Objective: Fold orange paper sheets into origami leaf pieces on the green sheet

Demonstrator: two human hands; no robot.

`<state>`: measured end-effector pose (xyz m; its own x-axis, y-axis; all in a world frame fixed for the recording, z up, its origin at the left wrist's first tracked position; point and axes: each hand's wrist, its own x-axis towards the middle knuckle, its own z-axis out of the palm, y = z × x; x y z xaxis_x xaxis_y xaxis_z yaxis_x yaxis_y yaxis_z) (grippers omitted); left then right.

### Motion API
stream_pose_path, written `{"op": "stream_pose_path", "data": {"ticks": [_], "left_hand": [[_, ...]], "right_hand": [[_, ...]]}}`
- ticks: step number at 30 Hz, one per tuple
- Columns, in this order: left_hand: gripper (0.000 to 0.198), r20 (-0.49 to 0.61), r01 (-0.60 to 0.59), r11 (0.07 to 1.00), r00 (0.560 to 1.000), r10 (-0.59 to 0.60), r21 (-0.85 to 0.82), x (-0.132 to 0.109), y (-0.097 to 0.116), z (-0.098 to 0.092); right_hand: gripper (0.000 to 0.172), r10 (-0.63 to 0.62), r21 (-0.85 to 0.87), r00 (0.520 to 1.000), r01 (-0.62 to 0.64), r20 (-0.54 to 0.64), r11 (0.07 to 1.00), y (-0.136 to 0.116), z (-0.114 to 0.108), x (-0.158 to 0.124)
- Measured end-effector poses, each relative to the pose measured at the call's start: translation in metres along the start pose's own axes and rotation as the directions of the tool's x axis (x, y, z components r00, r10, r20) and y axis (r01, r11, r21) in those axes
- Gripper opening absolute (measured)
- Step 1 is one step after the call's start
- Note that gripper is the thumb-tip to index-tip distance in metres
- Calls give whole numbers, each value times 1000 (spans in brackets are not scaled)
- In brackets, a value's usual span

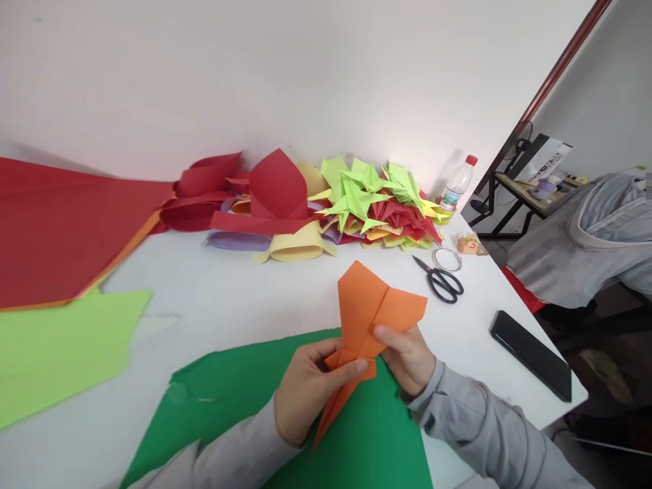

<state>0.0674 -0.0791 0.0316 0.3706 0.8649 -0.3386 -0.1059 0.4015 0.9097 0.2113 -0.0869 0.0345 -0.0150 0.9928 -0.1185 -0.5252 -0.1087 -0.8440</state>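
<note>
A folded orange paper piece [363, 302] is held up above a green sheet [229, 394] lying on the white table. It has two broad flaps at the top and narrows to a point at the bottom. My left hand [310, 384] pinches its narrow middle, thumb across the front. On the right flap, near the centre crease, my right hand [407, 353] grips with the thumb in front. The fingers behind the paper are partly hidden.
Folded paper shapes [356, 197] and rolled pieces [278, 187] are heaped by the wall. Black scissors [441, 282], a tape roll [447, 259], a bottle [456, 187] and a phone [531, 354] lie rightward. Red sheets [76, 231] are left. A person [575, 231] sits beyond the table's right edge.
</note>
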Motion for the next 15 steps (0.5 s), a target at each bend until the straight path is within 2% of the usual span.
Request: {"op": "stream_pose_path", "data": {"ticks": [2,6,11,15], "left_hand": [[37,2,-23,1000,1000,23,-13,1,-1,0],[37,7,-37,999,999,37,12,1,-4,0],[34,44,4,996,999,0,-94,2,-7,-1],[31,56,31,989,998,-23,-141,2,-6,-1]], "right_hand": [[44,14,-94,999,-10,38,996,3,2,-2],[36,10,-174,1000,-9,2,985,7,6,-6],[44,-47,-110,999,46,-6,993,5,9,-6],[42,-28,-10,996,27,-79,1000,1,7,-3]]}}
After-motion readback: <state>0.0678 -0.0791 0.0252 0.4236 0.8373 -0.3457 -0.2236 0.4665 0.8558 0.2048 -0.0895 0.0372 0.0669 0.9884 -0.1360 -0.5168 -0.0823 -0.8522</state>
